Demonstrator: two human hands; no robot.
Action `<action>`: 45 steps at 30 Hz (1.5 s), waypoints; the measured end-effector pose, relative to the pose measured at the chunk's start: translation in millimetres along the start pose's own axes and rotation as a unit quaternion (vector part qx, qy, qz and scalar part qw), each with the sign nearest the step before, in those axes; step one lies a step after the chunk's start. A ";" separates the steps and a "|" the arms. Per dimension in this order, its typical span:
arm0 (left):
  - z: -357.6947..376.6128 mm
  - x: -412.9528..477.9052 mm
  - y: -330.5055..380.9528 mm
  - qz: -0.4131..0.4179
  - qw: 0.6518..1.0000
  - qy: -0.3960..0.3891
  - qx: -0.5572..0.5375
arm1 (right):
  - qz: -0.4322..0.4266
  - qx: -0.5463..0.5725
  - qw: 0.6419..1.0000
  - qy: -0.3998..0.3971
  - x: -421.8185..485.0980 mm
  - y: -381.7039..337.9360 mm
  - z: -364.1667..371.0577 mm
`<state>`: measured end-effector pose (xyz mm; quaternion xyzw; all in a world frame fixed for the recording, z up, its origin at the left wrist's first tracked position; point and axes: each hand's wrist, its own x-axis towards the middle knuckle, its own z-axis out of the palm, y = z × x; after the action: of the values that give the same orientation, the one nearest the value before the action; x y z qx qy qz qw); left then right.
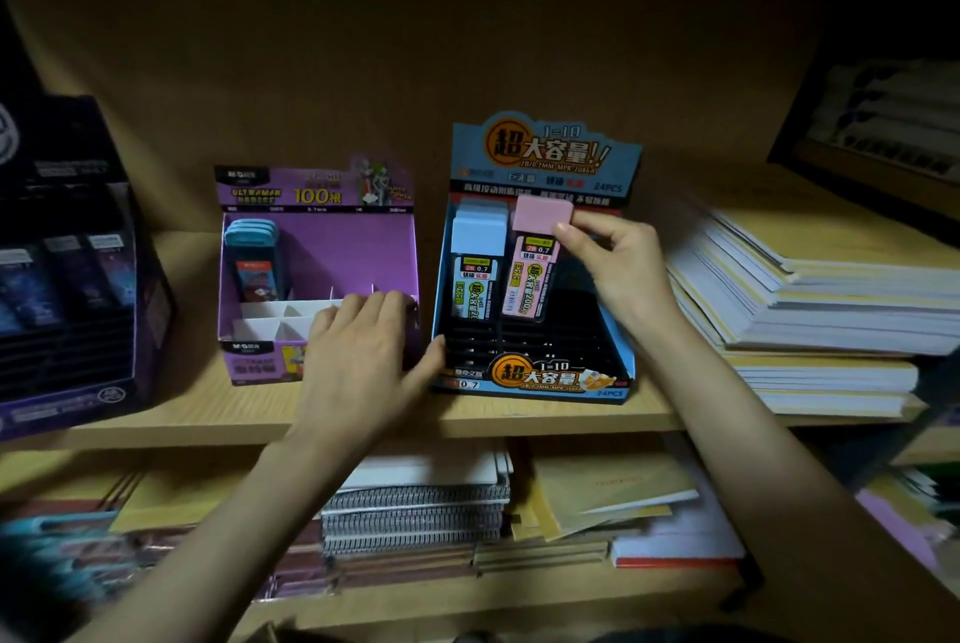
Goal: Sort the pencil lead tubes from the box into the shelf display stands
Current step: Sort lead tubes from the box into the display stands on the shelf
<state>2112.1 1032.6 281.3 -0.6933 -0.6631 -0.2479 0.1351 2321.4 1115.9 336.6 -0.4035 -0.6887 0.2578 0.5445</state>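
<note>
At the far left of the frame stands a dark display box (67, 252), blurred. Right of it on the wooden shelf (519, 413), the purple display stand (317, 273) holds a few teal-capped tubes (254, 252) in its rear left slot. The left hand (363, 351) rests on that stand's front right corner, fingers relaxed and gripping nothing, thumb spread to touch the blue display stand (535, 278) at centre frame. In its left column sit blue-capped tubes (478, 268); just beside them the pink-capped tube (535, 257), a flat dark body with a pink "2B 0.7" label, stands in the black slotted tray. The right hand (618, 257) pinches its pink cap between thumb and fingertips. Stacked notebooks (831, 299) fill the right
</note>
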 end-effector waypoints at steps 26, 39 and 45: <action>4.6 2.8 -2.2 -0.105 0.992 -0.032 0.066 | 0.070 -0.277 0.958 -0.028 -24.5 14.4 24.4; -19.7 -8.9 -6.1 -0.082 0.995 -0.032 0.048 | 0.059 -0.290 0.954 -0.054 -27.6 -5.3 25.6; -88.7 -62.5 -40.3 0.087 0.996 0.004 0.013 | -0.058 -0.251 0.965 -0.048 -54.9 -54.5 23.2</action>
<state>2057.9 936.9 317.5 -0.7458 -0.6026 -0.2289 0.1681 2288.7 1042.4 343.8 -0.4736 -0.7790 0.0637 0.4059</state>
